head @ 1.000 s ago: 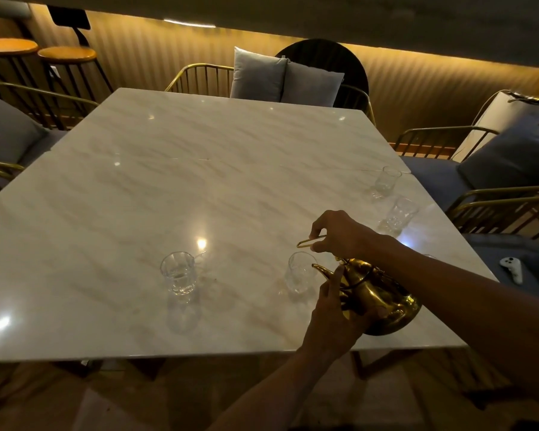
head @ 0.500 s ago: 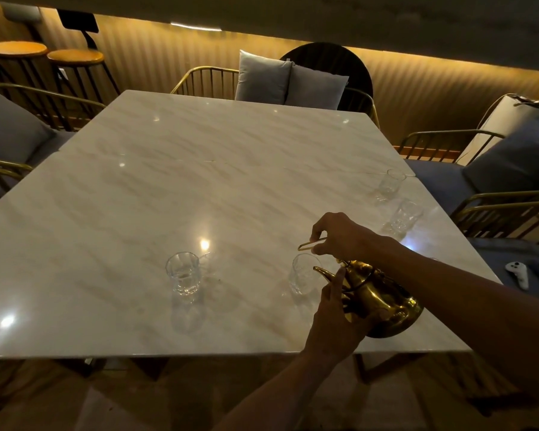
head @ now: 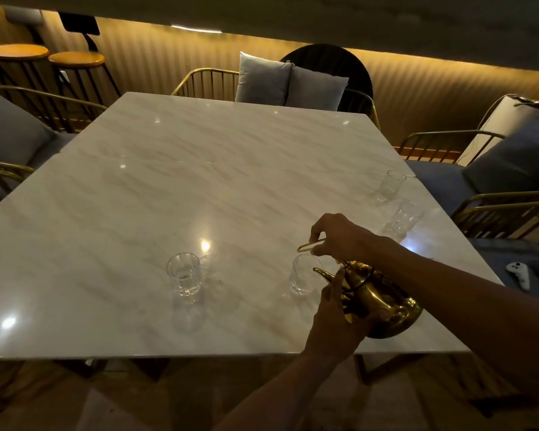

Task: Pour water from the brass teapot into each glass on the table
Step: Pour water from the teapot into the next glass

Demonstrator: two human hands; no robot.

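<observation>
A polished round brass teapot (head: pixel 383 303) is tilted over the near right of a pale marble counter (head: pixel 199 181), its spout at a small clear ribbed glass (head: pixel 302 279). The right hand (head: pixel 344 236) pinches its thin wire handle; the left hand (head: pixel 335 321) cups the body. Likely heavy and slick, so supporting underneath helps.

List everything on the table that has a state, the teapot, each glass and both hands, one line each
brass teapot: tilted, spout toward the nearest glass, held by both hands
nearest glass: upright, at the spout, fill unclear
left glass: upright, some water inside
two far glasses: upright, contents unclear
left hand: gripping the teapot body
right hand: pinching the thin brass handle
</observation>
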